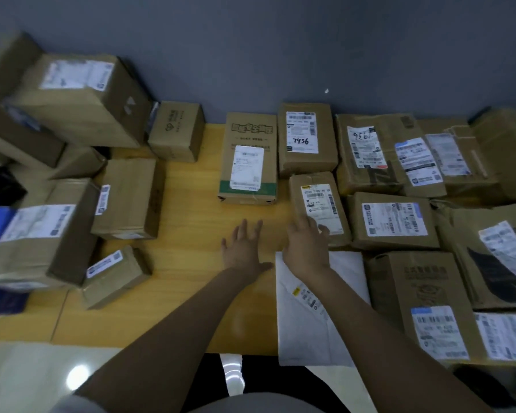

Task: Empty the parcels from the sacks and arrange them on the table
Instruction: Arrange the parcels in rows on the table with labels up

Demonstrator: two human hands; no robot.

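So, from my remote seat: the wooden table [191,222] looks mostly filled, with big cartons [81,96] piled at the upper left, a tight block of labelled parcels [370,150] across the right half, and a bare strip down the centre. A white mailer [346,269] lies flat at lower centre-right, and the small brown parcel [316,201] sits just above it, label up. The right hand [306,248] is flat, fingertips resting on that parcel's near end, gripping nothing. The left hand [243,250] hovers spread wide over bare wood, empty. My guess is I'm squaring that parcel into its row, so I'd push evenly from the near end, keep it flush with its neighbours, and avoid dragging the mailer.
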